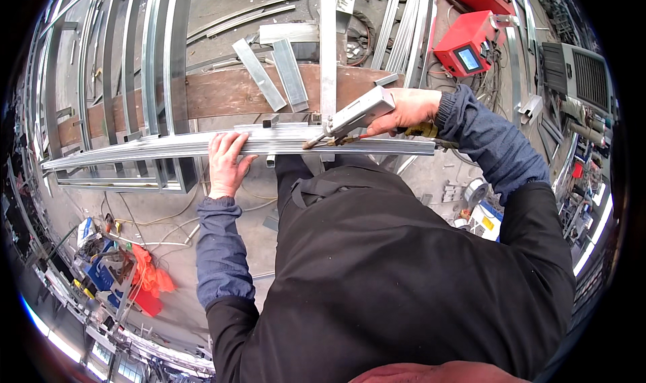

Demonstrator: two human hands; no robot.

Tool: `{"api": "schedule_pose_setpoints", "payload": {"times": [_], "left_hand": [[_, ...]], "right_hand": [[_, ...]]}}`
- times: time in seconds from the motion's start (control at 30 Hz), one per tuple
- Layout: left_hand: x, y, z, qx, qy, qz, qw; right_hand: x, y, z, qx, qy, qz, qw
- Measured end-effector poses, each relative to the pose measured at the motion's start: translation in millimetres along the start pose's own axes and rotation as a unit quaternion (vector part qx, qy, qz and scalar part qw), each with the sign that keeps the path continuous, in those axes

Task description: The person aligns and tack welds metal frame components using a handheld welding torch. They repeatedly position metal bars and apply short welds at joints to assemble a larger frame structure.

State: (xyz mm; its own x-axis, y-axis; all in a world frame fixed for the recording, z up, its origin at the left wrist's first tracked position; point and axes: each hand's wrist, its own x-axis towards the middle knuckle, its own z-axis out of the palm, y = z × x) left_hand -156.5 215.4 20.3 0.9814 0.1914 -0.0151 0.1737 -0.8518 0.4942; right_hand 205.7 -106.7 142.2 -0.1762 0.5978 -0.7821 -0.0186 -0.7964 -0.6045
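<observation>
A long bundle of silvery metal profiles (pixel 282 145) lies crosswise in front of me. My left hand (pixel 227 168) presses on it left of the middle, its fingers over the far edge and its thumb along the near side. In my right hand (pixel 412 108) is a grey, boxy handheld welding gun (pixel 363 111). Its copper-coloured nozzle slants down to the left, with the tip at or just above the profiles; I cannot tell whether they touch. Another metal bar (pixel 328 53) runs away from the bundle beside the nozzle.
A metal frame with several bars (pixel 128 60) stands at the left. Beyond the bundle, short metal pieces (pixel 289 73) lie on a brown beam (pixel 215 92). Red machines (pixel 464 47) stand far right. Cables (pixel 158 221) and an orange cloth (pixel 149 272) are at lower left.
</observation>
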Motion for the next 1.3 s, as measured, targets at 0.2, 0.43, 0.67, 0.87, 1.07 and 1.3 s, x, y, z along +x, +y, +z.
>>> {"api": "schedule_pose_setpoints", "payload": {"times": [0.2, 0.43, 0.67, 0.87, 1.07, 1.3], "left_hand": [[0.7, 0.5, -1.0, 0.002, -0.009, -0.005, 1.0], [-1.5, -1.8, 0.1, 0.006, -0.01, -0.004, 1.0], [-2.7, -3.4, 2.1, 0.007, -0.01, -0.004, 1.0], [-2.7, -2.3, 1.7, 0.01, -0.011, -0.007, 1.0], [-0.3, 1.0, -1.4, 0.019, -0.023, -0.011, 0.999], [-0.6, 1.5, -1.1, 0.006, -0.014, -0.014, 1.0]], "right_hand": [[18.8, 29.5, -9.1, 0.031, -0.023, -0.003, 0.999], [18.1, 30.1, -9.0, 0.014, -0.018, -0.052, 0.998], [7.3, 11.9, -11.0, -0.013, -0.033, -0.029, 0.999], [6.0, 17.9, -11.7, -0.004, -0.03, -0.027, 0.999], [11.5, 36.3, -11.3, -0.005, -0.019, -0.06, 0.998], [2.8, 27.9, -10.3, -0.024, -0.011, -0.05, 0.998]]}}
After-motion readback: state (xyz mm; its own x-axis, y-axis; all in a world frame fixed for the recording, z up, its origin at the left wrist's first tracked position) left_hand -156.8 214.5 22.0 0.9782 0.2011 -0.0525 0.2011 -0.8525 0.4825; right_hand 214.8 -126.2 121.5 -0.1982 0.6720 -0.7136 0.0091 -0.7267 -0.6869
